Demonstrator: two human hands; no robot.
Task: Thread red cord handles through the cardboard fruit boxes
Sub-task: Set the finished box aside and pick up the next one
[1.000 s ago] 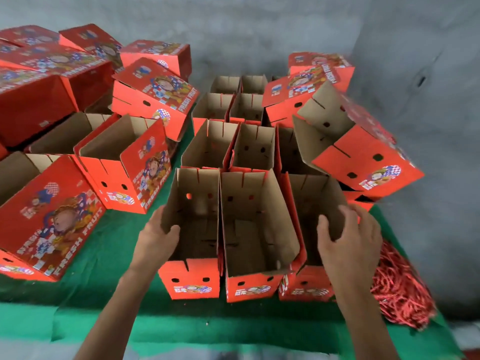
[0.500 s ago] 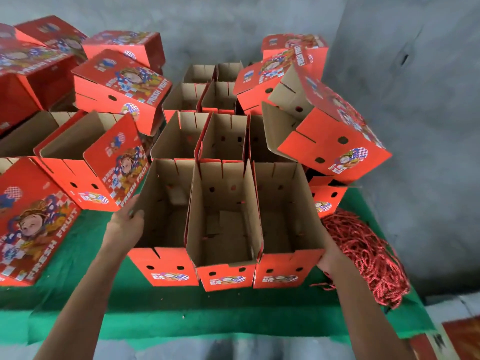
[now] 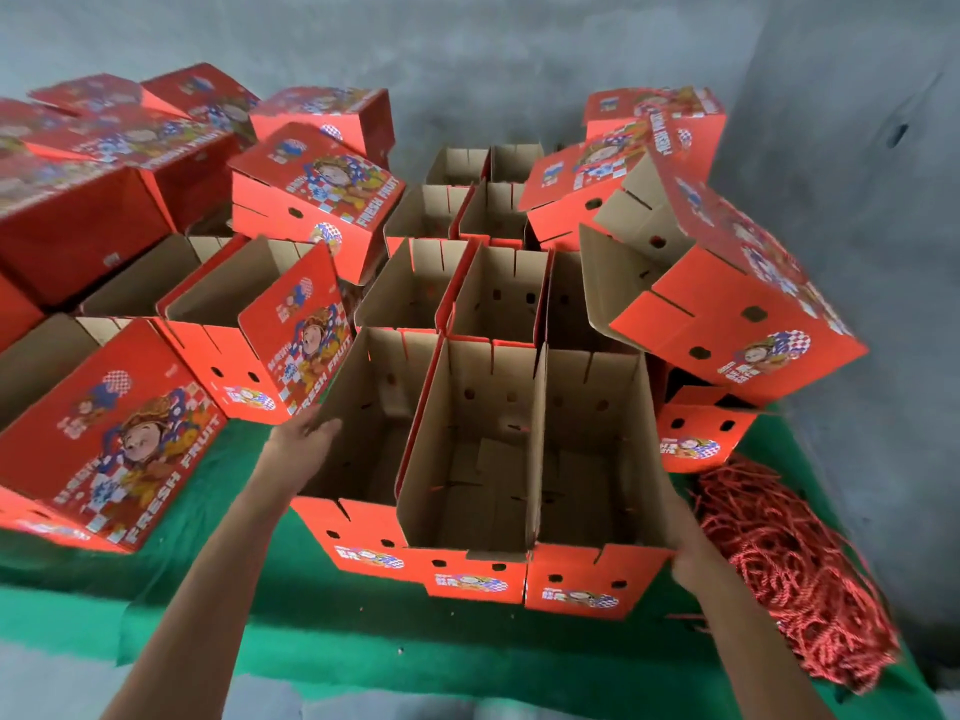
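Three open boxes sit in the front row on the green cloth (image 3: 218, 605); left box (image 3: 358, 449), middle box (image 3: 467, 459), right box (image 3: 592, 459), all pressed side by side; left hand (image 3: 306, 439) lies flat against the left box's outer wall, fingers straight, not gripping; right hand (image 3: 685, 553) is against the right box's near corner, fingers mostly hidden so can't tell the grip; red cord pile (image 3: 795, 569) sits just right of it; more printed boxes (image 3: 727, 304) are stacked behind.
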